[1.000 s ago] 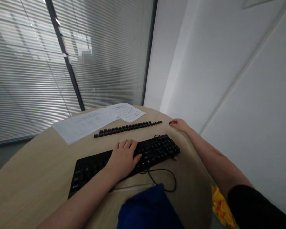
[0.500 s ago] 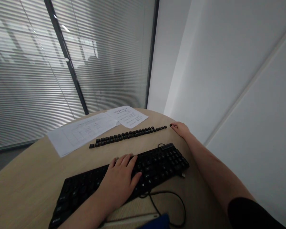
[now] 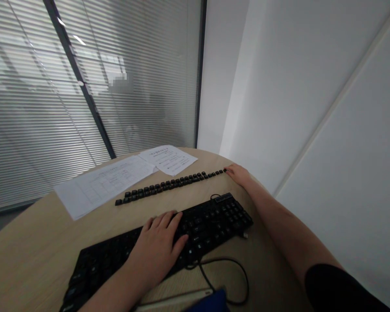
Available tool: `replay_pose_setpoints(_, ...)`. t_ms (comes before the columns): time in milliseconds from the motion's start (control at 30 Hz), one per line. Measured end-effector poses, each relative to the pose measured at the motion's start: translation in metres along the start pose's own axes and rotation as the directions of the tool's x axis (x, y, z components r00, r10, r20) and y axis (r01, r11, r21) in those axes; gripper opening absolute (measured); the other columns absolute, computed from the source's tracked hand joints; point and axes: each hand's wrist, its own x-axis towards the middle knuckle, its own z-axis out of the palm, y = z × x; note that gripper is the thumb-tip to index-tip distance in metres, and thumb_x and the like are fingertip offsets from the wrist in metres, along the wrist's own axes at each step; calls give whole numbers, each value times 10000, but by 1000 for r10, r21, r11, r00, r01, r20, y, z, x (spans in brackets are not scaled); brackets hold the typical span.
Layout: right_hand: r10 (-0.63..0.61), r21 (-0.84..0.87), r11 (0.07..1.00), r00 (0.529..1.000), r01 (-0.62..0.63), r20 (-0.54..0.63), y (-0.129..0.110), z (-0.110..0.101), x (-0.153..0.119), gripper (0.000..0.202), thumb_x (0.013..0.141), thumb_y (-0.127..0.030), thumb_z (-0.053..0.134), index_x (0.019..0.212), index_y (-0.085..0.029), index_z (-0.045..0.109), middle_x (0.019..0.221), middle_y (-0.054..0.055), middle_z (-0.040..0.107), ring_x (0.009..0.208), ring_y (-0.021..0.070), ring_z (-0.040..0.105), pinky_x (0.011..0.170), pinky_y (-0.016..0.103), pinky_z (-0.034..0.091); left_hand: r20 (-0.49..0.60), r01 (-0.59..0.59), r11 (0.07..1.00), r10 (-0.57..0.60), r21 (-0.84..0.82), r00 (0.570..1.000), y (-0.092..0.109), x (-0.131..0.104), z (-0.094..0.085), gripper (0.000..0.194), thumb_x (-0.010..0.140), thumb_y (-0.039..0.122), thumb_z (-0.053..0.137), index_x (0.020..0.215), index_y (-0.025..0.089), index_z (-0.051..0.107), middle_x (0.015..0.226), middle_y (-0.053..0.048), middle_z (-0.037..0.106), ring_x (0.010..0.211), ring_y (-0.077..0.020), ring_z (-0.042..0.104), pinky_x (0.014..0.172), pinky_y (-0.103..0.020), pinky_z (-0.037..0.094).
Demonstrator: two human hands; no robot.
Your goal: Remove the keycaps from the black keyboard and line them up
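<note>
A black keyboard (image 3: 211, 221) lies slantwise on the table. My left hand (image 3: 157, 242) rests flat over its middle, fingers stretched across the keys and hiding part of them. Beyond it, loose black keycaps (image 3: 160, 187) are lined up in two close rows that thin to a single line at the right. At that right end my right hand (image 3: 238, 174) pinches a small black keycap (image 3: 225, 170) between its fingertips, close beside the last one in the line. Whether that keycap touches the tabletop I cannot tell.
Printed paper sheets (image 3: 107, 182) lie behind the keycaps on the round wooden table (image 3: 26, 242). A black cable (image 3: 243, 277) loops in front of the keyboard, near a blue object (image 3: 211, 302) and a pale flat bar (image 3: 175, 300). A white wall (image 3: 312, 108) borders the right side.
My right hand has brought the keycap leftward, up to the end of the line. My left hand stays on the keyboard. The whole view has shifted slightly.
</note>
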Motion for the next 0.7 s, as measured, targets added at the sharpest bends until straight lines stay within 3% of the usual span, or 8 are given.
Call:
replay_pose_setpoints(233, 17, -5, 1000, 999, -17, -27, -5, 1, 0, 332, 983, -305, 533, 1264, -213, 683, 1251, 98, 684, 1211, 232, 585, 1048, 330, 431, 22, 9, 1000, -9, 10, 1000, 0, 1, -1, 563, 953, 458, 420, 1434, 186, 531, 1494, -130, 516, 1370, -326, 467, 1145, -530, 317)
replay_pose_setpoints(433, 31, 10, 999, 998, -31, -58, -5, 3, -1, 411, 981, -318, 531, 1367, -199, 604, 1313, 108, 656, 1192, 233, 601, 1036, 347, 449, 27, 7, 1000, -7, 16, 1000, 1, 0, -2, 572, 959, 461, 412, 1448, 182, 514, 1496, -132, 513, 1368, -326, 469, 1145, -538, 318)
replay_pose_setpoints(700, 24, 25, 999, 998, -22, -64, 0, 8, 1, 304, 968, -302, 553, 1224, -223, 698, 1250, 88, 690, 1196, 228, 597, 1041, 341, 444, 43, 10, 1000, -11, 24, 999, 2, 0, -4, 576, 960, 461, 409, 1454, 181, 506, 1500, -131, 509, 1371, -325, 464, 1147, -535, 316)
